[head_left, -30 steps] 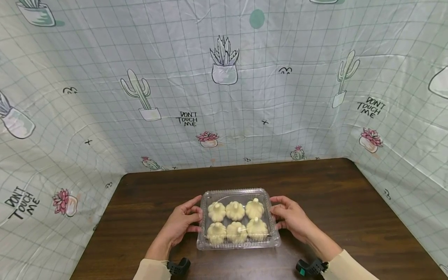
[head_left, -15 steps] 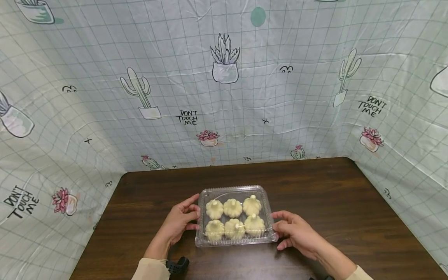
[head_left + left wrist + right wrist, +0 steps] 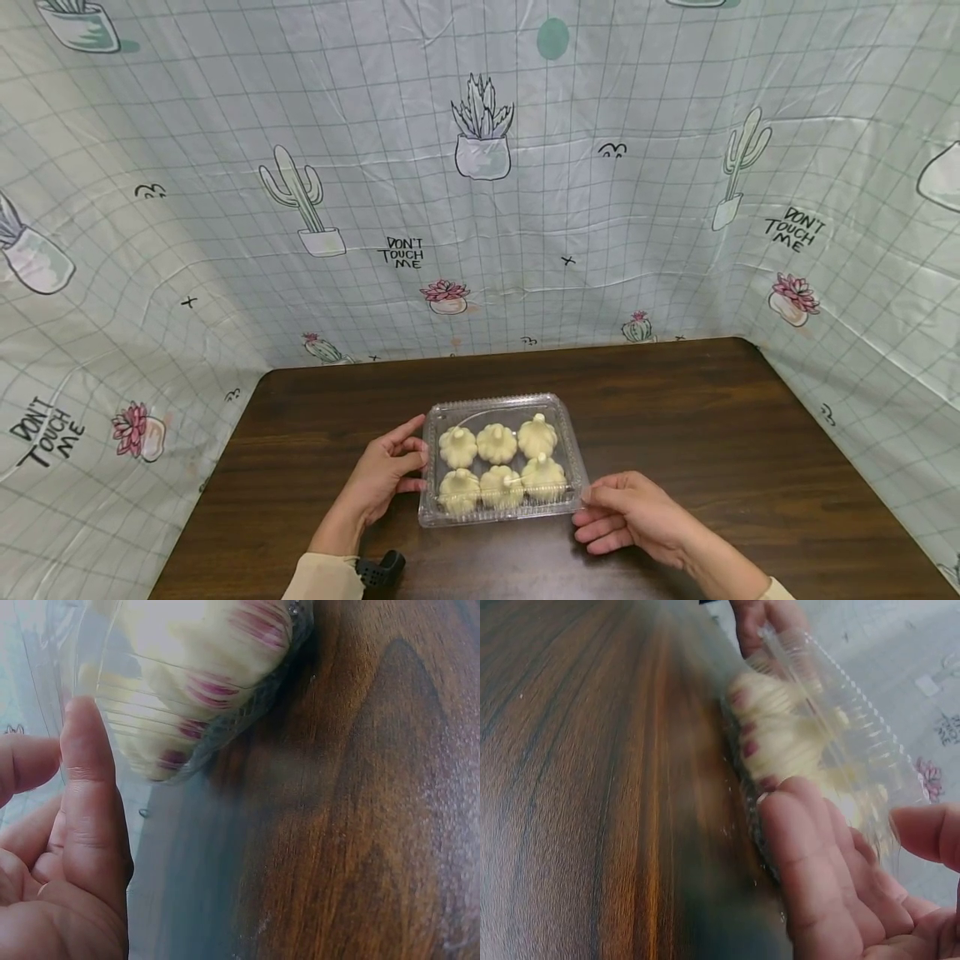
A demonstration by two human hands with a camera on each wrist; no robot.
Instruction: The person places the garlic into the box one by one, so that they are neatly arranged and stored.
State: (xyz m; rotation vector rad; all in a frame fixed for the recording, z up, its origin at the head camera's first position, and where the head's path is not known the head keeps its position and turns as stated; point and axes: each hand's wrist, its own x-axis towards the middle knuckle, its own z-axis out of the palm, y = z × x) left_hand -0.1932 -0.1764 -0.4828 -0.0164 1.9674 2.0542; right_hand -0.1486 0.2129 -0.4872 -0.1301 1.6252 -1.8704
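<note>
A clear plastic clamshell container (image 3: 487,507) lies on the dark wooden table with its lid down. Inside are two rows of pale, ribbed, garlic-shaped pieces (image 3: 497,443), with purple-pink streaks low on their sides in the left wrist view. My left hand (image 3: 381,473) grips the container's left side, thumb and fingers (image 3: 86,750) pinching near its rim. At the front right corner is my right hand (image 3: 637,512), its thumb against the corner. Its extended fingers (image 3: 802,855) lie beside the container's wall, thumb held apart from them.
The brown wooden table (image 3: 712,417) extends around the container on all sides. A pale curtain (image 3: 525,225) printed with grid lines and cacti hangs behind and at both sides. On my left wrist sits a black band device (image 3: 381,570).
My right hand has slid from the container's right side down to its front right corner. The container has shifted slightly left and turned a little. My left hand keeps its hold.
</note>
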